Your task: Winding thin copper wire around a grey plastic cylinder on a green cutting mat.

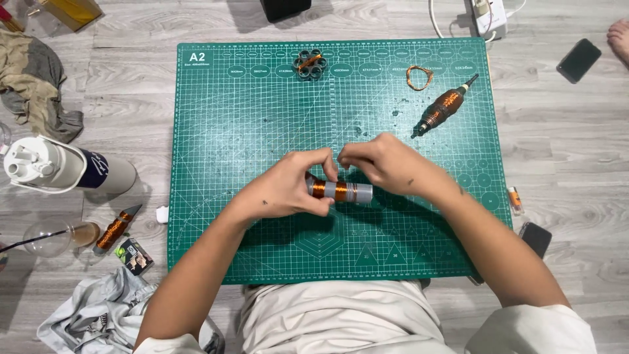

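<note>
Head view: a person's two hands meet over the middle of a green cutting mat [262,131] on a grey wood floor [570,164].
Held thing: a grey cylinder with copper wire windings [341,191] lies sideways at the frame's centre, just above the mat.
Left hand [288,187]: closed around the cylinder's left end, thumb on top.
Right hand [383,162]: fingertips pinched narrowly just above the cylinder's upper side; what they pinch is too small to tell.
Open room: bare mat lies to the left of the hands and above them, and a strip below them reaches the mat's lower edge.
On the mat, upper part: a ring of small grey tubes [309,64] at top centre, a loose copper wire loop [419,77] and a copper-wound tool [444,107] at upper right, all well apart from the hands.
Off the mat, left: a white bottle [59,172], a second copper-wound tool [116,228], a clear cup [56,237], crumpled cloth [36,85].
Off the mat, right: two dark phones [578,60] [536,237] and a small orange-capped tube [515,200].
</note>
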